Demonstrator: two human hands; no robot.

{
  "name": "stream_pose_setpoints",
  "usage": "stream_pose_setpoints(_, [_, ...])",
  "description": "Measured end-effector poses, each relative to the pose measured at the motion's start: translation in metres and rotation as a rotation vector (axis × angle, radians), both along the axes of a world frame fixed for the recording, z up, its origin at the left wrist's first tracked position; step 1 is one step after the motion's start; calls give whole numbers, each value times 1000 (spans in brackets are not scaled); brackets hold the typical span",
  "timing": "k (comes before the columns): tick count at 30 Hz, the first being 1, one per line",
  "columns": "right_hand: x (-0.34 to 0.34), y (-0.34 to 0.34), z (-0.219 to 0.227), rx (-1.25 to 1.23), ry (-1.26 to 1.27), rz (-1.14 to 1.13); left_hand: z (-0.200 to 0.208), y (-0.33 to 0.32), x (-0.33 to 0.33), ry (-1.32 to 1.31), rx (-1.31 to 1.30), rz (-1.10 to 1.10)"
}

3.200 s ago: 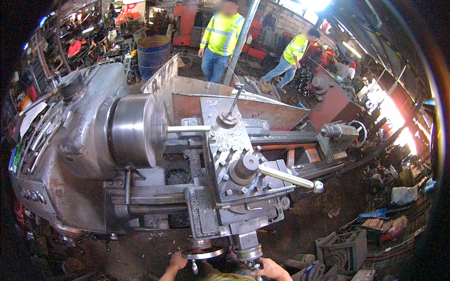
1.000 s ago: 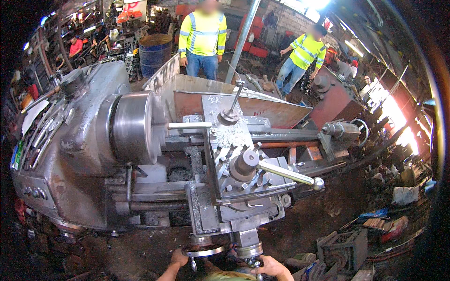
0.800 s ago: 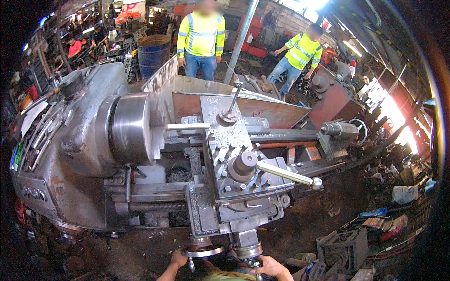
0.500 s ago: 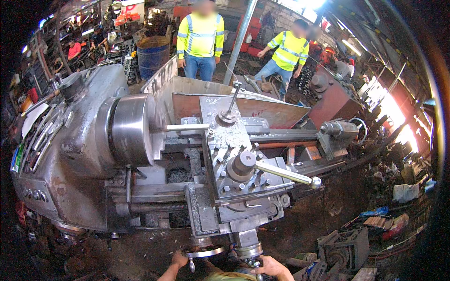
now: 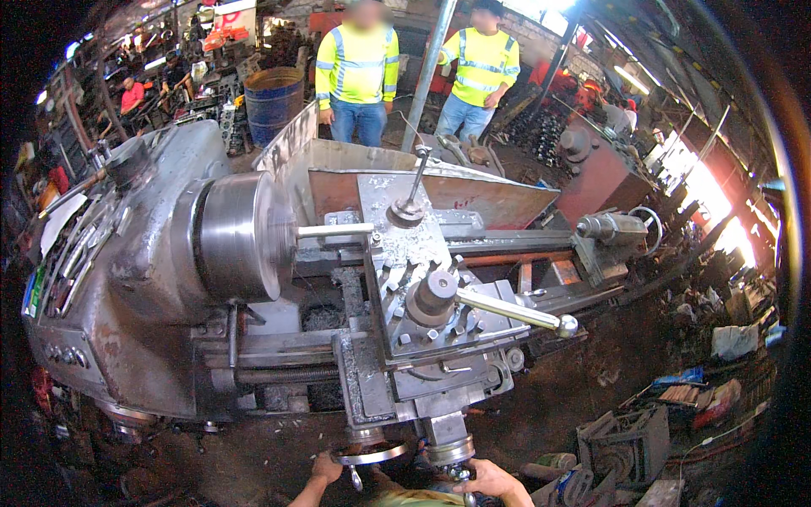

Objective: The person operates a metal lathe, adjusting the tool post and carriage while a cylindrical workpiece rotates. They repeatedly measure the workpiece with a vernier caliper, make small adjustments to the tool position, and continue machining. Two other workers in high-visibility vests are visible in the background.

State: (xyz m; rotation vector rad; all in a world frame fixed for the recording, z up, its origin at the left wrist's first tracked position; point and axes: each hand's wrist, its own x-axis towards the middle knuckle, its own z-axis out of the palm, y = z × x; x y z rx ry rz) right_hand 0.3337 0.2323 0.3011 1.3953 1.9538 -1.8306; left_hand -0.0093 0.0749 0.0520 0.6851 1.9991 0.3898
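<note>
A metal lathe spreads out before me. Its large round chuck (image 5: 243, 237) on the left has blurred jaws and holds a slim pale metal rod (image 5: 335, 229) pointing right. The square tool post (image 5: 432, 297), with several bolts and a long ball-ended lever (image 5: 511, 309), sits on the carriage in the middle. At the lower edge my left hand (image 5: 323, 470) closes on the left rim of the carriage handwheel (image 5: 372, 455). My right hand (image 5: 488, 478) grips the cross-slide crank handle (image 5: 459, 475), just below its round dial (image 5: 450, 451); part of its fingers is hidden.
Metal chips lie on the carriage plate (image 5: 410, 241). A tailstock (image 5: 610, 232) stands at the right end of the bed. Behind are a sheet-metal guard (image 5: 473, 199), a blue drum (image 5: 274, 106) and two people in yellow high-visibility shirts. Scrap parts (image 5: 625, 448) lie lower right.
The handwheel's small handle has shifted slightly right, with my left hand still at the rim. My right hand stays on the crank. The right-hand person behind has stepped left and stands straighter.
</note>
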Motion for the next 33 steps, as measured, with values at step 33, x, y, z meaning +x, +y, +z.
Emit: stream_pose_setpoints(33, [1, 0, -2, -66, -25, -21, -8, -2, 2, -12, 133, -31])
